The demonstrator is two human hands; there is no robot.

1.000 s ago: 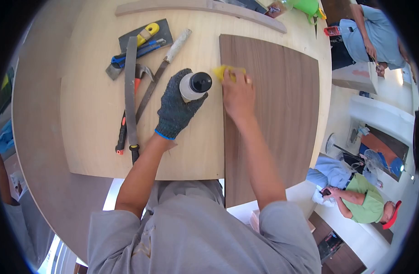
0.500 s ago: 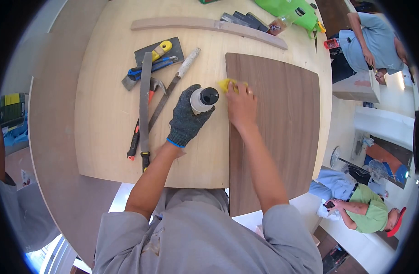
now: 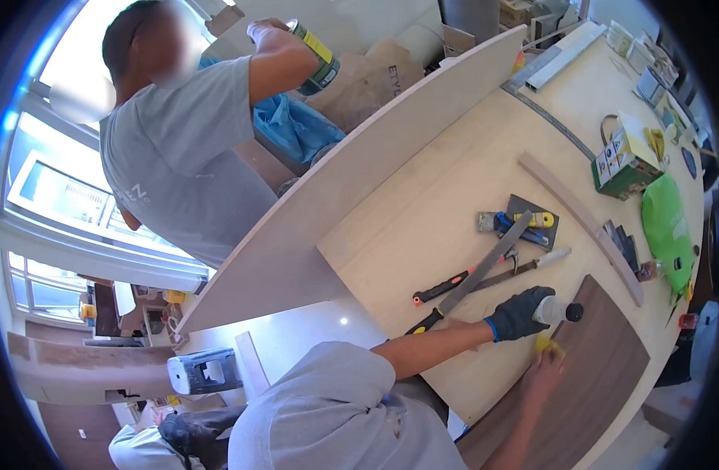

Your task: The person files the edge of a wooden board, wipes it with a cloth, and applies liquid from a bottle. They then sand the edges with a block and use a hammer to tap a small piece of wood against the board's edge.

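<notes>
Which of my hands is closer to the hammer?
Left. Your gloved left hand, holding the bottle, is nearer the hammer; your bare right hand is farther off, at the edge of the brown board.

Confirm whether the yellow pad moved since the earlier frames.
Yes: the yellow pad has shifted along the edge of the brown board, away from its far left corner, toward its near end.

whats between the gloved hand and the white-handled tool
Only bare tabletop shows between the gloved left hand and the white-handled tool in the head view.
</notes>
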